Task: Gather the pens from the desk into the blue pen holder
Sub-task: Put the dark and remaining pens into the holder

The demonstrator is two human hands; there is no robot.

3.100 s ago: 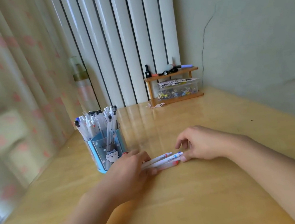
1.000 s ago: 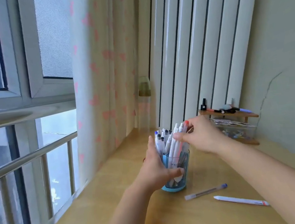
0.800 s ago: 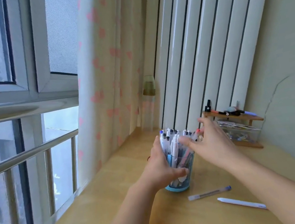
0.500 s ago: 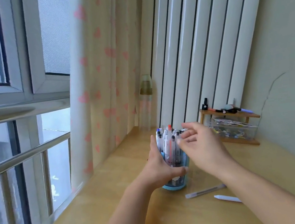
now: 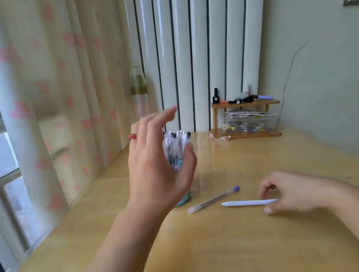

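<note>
Now the left hand (image 5: 156, 171) hangs mid-frame with fingers spread and relaxed, holding nothing, in front of the blue pen holder (image 5: 184, 198), which is mostly hidden behind it and full of pens. Lower right, the right hand (image 5: 297, 190) rests on the table (image 5: 236, 254), fingers curled around the end of a white pen (image 5: 243, 203). A clear pen (image 5: 213, 199) lies just beside it.

Honey-yellow wooden desk (image 5: 248, 253). Pale cream curtain (image 5: 58, 88), pink heart pattern. White radiator (image 5: 203, 47), dark gaps between columns. Blue pen holder (image 5: 184, 201), white pens with black caps. Translucent grey pen (image 5: 213, 199), purple cap. White pen (image 5: 245, 203). Red ring (image 5: 133, 136) on left hand (image 5: 156, 173).
</note>
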